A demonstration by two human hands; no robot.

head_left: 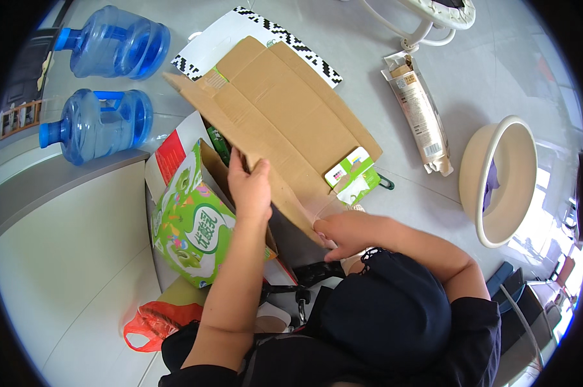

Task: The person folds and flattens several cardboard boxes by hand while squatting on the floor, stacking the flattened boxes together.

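A large opened-out brown cardboard box (291, 111) lies before me, its plain inside facing up and its near side raised. My left hand (250, 186) grips the raised edge around its middle, thumb on the inside face. At the near right corner, my right hand (347, 234) holds the same cardboard between thumb and fingers. Left of my left hand stands a green printed milk-drink carton (194, 227), open at the top, with a red and white box (168, 155) behind it. A torn green and white carton piece (352, 175) lies at the cardboard's right end.
Two blue water jugs (115, 43) (107, 123) lie at the upper left. A black and white patterned board (238, 31) is partly under the cardboard. To the right are a crumpled long package (419, 116) and a cream basin (470, 179) holding purple cloth. A red plastic bag (151, 324) sits lower left.
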